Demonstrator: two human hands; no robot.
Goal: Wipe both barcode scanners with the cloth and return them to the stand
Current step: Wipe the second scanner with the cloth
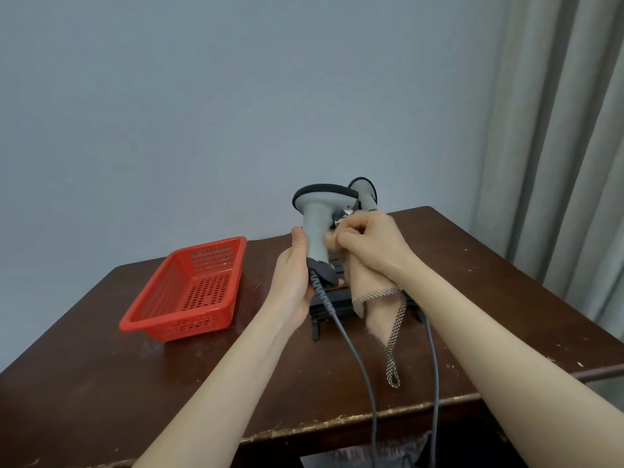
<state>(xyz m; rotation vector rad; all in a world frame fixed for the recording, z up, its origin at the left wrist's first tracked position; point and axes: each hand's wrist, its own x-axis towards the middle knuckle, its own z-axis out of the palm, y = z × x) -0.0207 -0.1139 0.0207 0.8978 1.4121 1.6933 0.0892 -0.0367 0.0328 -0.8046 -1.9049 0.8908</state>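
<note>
My left hand (293, 275) grips the handle of a grey barcode scanner (317, 214) and holds it upright above the table. Its grey cable (358, 359) runs down over the table's front edge. My right hand (368, 243) pinches a beige cloth (374, 305) against the scanner's trigger side; the cloth's checkered edge hangs down. A second grey scanner (364, 194) stands behind, partly hidden by my right hand. The black stand (324, 312) sits on the table below both hands, mostly covered.
A red perforated basket (189, 292) holding nothing sits on the dark wooden table (101, 383) to the left. A grey wall is behind, and curtains (567, 163) hang at the right. A second cable (435, 373) drops over the front edge.
</note>
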